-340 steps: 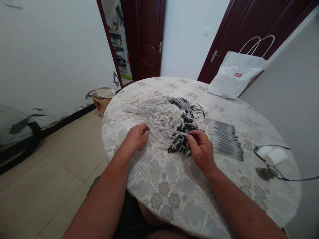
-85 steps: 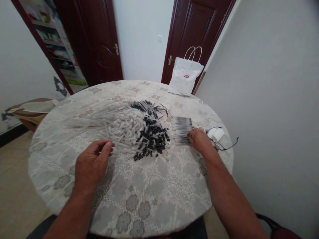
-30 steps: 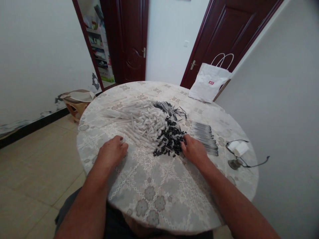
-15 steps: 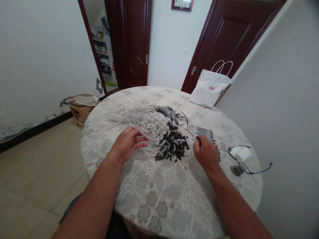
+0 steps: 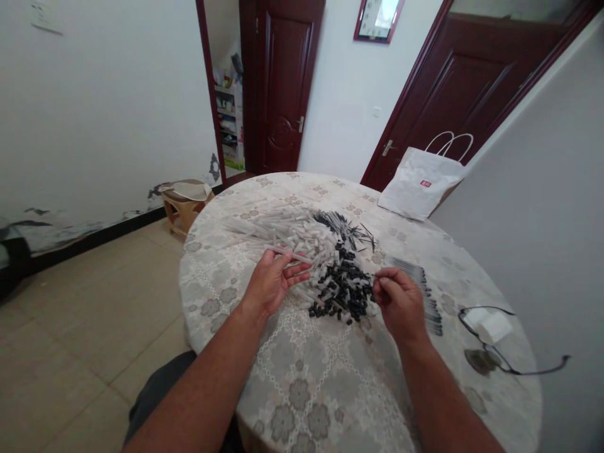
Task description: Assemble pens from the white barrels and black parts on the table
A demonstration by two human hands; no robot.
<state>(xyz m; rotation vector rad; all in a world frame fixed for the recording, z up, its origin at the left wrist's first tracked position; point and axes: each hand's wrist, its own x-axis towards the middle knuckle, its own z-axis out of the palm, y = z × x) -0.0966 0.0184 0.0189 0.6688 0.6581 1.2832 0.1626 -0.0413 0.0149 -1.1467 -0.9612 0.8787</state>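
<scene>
My left hand (image 5: 278, 277) pinches a whitish, translucent pen barrel (image 5: 289, 253) between thumb and forefinger, its other fingers loosely stretched. The barrel lies nearly level above a pile of similar pale barrels (image 5: 264, 225). Right of that pile, black pen caps (image 5: 346, 286) are heaped with short pale pieces among them. My right hand (image 5: 399, 299) is at the heap's right edge, thumb and fingertips pressed together. Whatever they hold is too small or hidden to make out. Beyond the caps lie thin, dark-tipped pen refills (image 5: 346, 228). A row of pens (image 5: 430, 308) sits partly behind my right hand.
The round table has a patterned cloth (image 5: 287, 352). Eyeglasses (image 5: 507, 365), a white block (image 5: 493, 328) and a small dark round object (image 5: 480, 362) lie at the right. A white paper bag (image 5: 422, 182) stands at the back right; a stool (image 5: 184, 204) is left of the table.
The head view has shifted, so the scene sits further right and lower. A thin dark rod stuck out of my right hand earlier; it no longer shows. My left hand still holds the pen barrel.
</scene>
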